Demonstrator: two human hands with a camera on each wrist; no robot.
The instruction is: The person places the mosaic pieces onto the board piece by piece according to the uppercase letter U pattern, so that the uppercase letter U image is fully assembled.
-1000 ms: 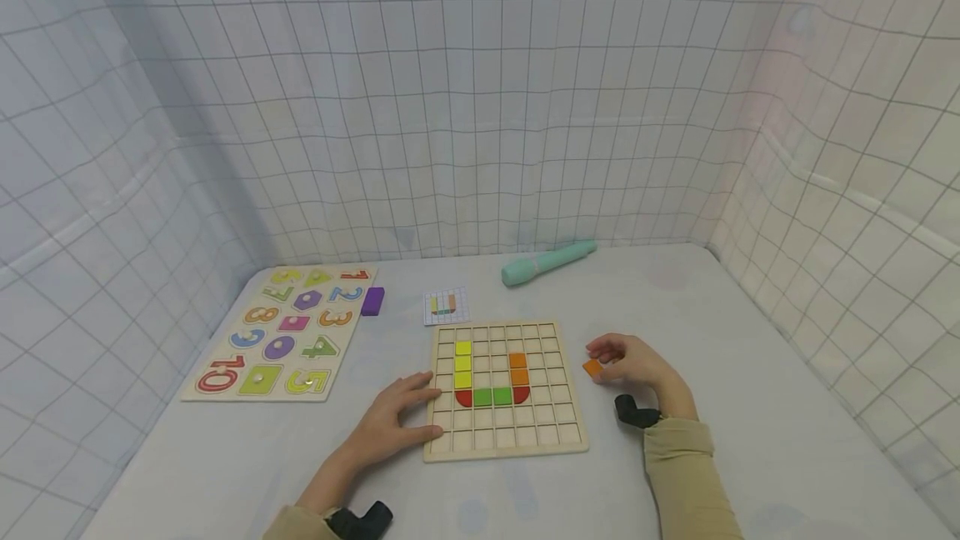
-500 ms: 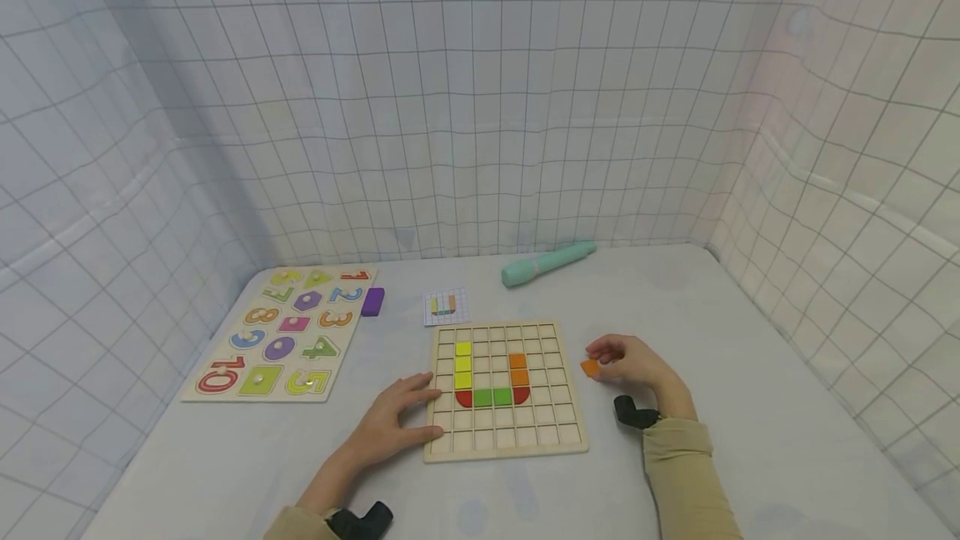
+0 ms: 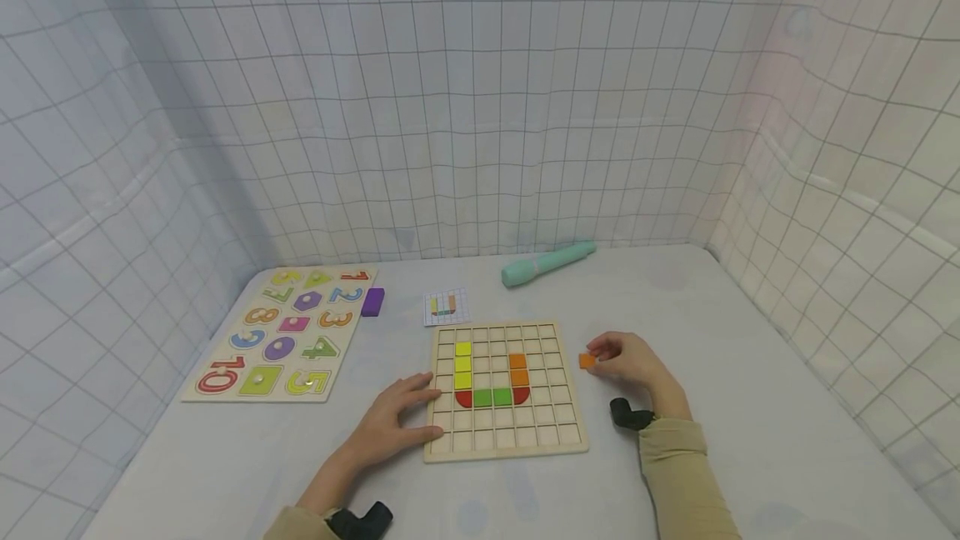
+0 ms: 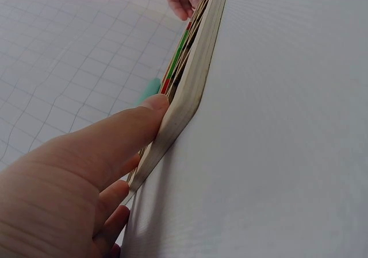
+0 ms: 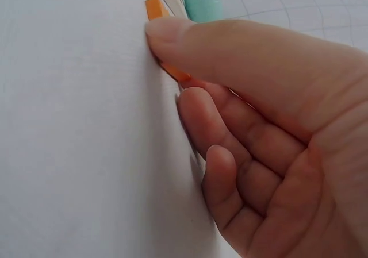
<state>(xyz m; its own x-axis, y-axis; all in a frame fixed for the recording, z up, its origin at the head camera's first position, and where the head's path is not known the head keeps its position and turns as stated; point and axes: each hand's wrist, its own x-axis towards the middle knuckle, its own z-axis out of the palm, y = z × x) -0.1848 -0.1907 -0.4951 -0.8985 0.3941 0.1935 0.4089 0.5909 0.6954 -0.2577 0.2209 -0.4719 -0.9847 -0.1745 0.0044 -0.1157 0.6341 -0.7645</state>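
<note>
A wooden grid board (image 3: 547, 432) lies flat on the table, with yellow tiles (image 3: 462, 363), orange tiles (image 3: 518, 368), green tiles (image 3: 492, 397) and rounded red tiles (image 3: 464, 398) set in a U shape. My left hand (image 3: 390, 415) rests at the board's left edge, fingers spread; in the left wrist view the thumb (image 4: 115, 143) touches the rim. Just right of the board, my right hand (image 3: 630, 361) pinches a loose orange square tile (image 3: 587, 362) between thumb and fingers. The right wrist view shows this tile partly hidden behind the thumb (image 5: 178, 39).
A pattern card (image 3: 446, 307) lies behind the board, and a mint-green microphone-shaped object (image 3: 547, 264) at the back. To the left are a number puzzle board (image 3: 343, 352) and a purple block (image 3: 372, 302). Gridded cloth walls (image 3: 480, 123) enclose the table.
The orange tile in my right hand has turned from a diamond position to square with the board, shifting slightly left and up. My left hand and the board stay put.
</note>
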